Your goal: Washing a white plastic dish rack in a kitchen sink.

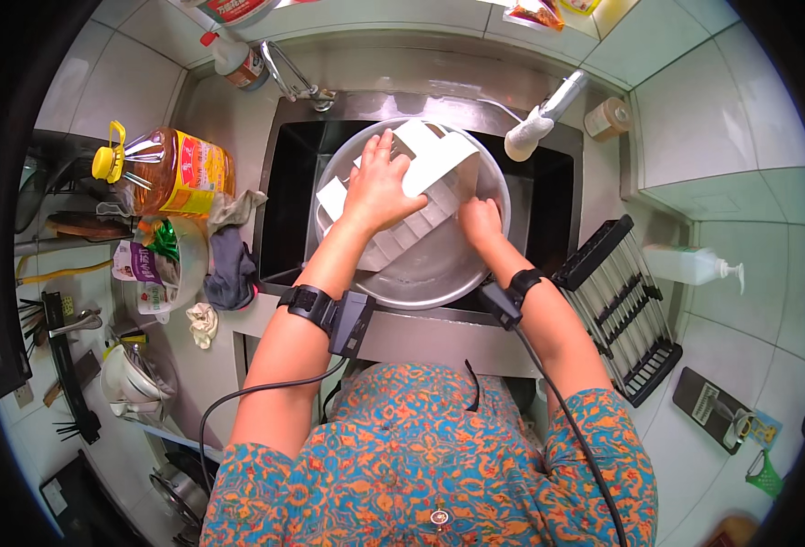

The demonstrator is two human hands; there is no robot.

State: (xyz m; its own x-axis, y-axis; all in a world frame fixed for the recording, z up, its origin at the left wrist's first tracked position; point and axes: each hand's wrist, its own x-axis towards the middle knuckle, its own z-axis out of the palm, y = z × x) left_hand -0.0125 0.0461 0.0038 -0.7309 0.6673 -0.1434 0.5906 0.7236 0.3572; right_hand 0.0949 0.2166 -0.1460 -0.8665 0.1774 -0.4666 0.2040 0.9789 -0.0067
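Note:
A round metal basin point(436, 290) sits over the sink point(563, 205), under a wall faucet. Pale, flat pieces with a ridged, stepped surface point(402, 236) lie tilted in it, with a white panel point(443, 161) on the upper side; what they are I cannot tell. Spread across the left part of these pieces, my left hand point(378, 188) rests with its fingers apart. My right hand point(479, 220) is curled at the lower right edge of the pieces, inside the basin; its fingertips are hidden, and whether it grips the edge is unclear.
At the left stand a large cooking oil bottle point(183, 171), a plastic container point(194, 267) with packets and a dark cloth point(229, 267). A curved faucet point(293, 75) and a white-wrapped spout point(529, 133) reach over the sink. A black-ended rack point(621, 308) and a pump bottle point(689, 265) are at the right.

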